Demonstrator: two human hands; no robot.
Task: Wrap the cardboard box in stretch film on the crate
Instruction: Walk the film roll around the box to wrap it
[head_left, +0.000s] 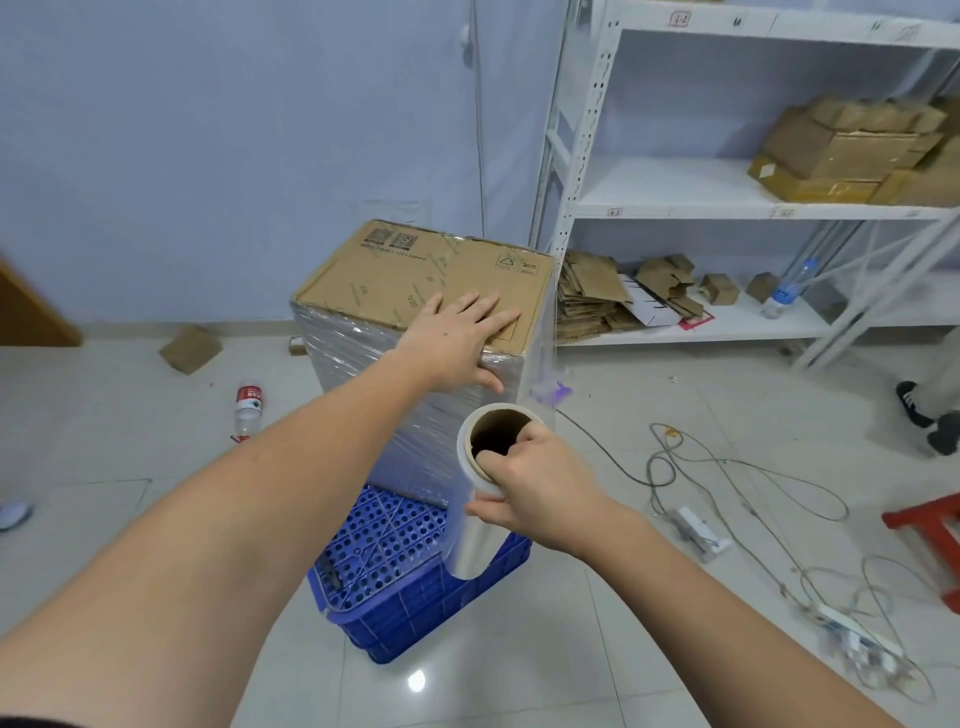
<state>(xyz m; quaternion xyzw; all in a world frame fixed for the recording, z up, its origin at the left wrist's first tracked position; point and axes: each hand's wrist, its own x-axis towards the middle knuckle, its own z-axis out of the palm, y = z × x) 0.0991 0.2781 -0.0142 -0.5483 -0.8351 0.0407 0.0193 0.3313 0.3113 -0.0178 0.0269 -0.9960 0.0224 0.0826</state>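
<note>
Wrapping is well under way: the cardboard box (415, 280) stands upright on the blue crate (410, 577), and its side walls are already banded in glossy, wrinkled film from the top rim down to the crate. Only the brown lid remains bare, showing printed marks and a recycling symbol. The step in hand looks like another pass around the sides, with a taut sheet of stretch film (545, 332) running up past the box's right corner, though how far that sheet reaches is hard to judge because it is nearly invisible against the white shelving (587, 156).

The next move calls for carrying the roll around the box while keeping the film tight, and for keeping the box steady so it does not twist or slide on the perforated crate top. The loose cables (727, 478) on the floor to the right could catch a foot during that circuit.

The left hand (462, 332) lies flat on the lid near its front right corner, fingers spread and straight, thumb hooked over the edge onto the wrapped side. The right hand (530, 483) holds the film roll (483, 488) upright just in front of the box, fingers curled into the open cardboard core and thumb pressed against the outside.
</note>
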